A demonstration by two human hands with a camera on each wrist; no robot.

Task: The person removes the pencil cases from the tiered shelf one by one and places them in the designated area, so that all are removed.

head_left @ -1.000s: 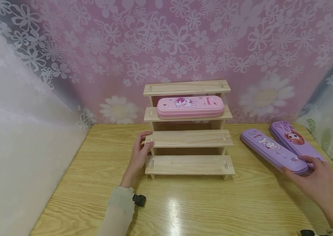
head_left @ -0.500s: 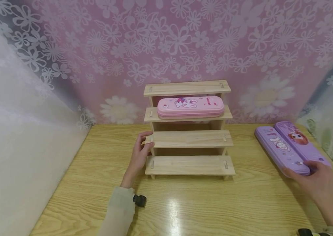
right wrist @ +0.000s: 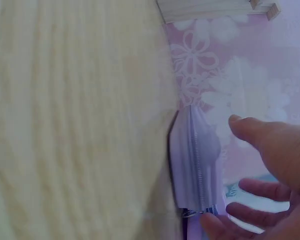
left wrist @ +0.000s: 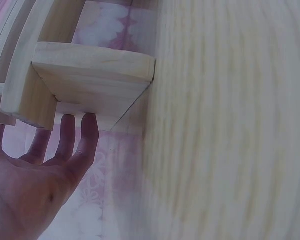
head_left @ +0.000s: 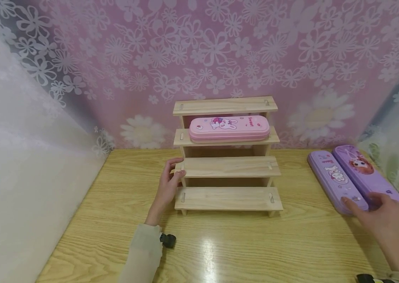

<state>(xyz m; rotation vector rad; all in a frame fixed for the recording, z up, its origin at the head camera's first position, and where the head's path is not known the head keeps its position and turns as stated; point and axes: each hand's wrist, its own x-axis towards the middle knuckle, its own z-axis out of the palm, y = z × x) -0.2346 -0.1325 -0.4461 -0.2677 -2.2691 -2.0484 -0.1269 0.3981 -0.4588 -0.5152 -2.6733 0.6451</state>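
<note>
Your right hand [head_left: 385, 218] was at the near end of the rabbit-print purple case [head_left: 337, 181], which lay flat at a slant, right of the rack. In the right wrist view your thumb stood away from the fingers, nothing clamped; whether a fingertip brushed the case, can't tell. Your left hand [head_left: 168, 184] pinched the left end of the wooden rack [head_left: 227, 167] at the third tier down, thumb on top, fingers round behind.

Handling that case probably called for a light touch: thumb along the outer long side, fingers in the narrow gap, no shove on its neighbour. Keeping fingertips off the zip [right wrist: 197, 155] on its side seemed wise. Left hold looked fine for steadying; squeezing harder might have shifted the rack.

Around you: the figure-print purple case [head_left: 370, 173] lay just beside the rabbit one, so finger room on that side was tight, the main obstacle. The pink case [head_left: 229, 127] lay lengthwise on the second tier down. Wood-grain table [head_left: 256, 247] under everything, flowered backdrop [head_left: 220, 47] behind the rack. Between rack and purple cases, nothing blocked your right hand.
</note>
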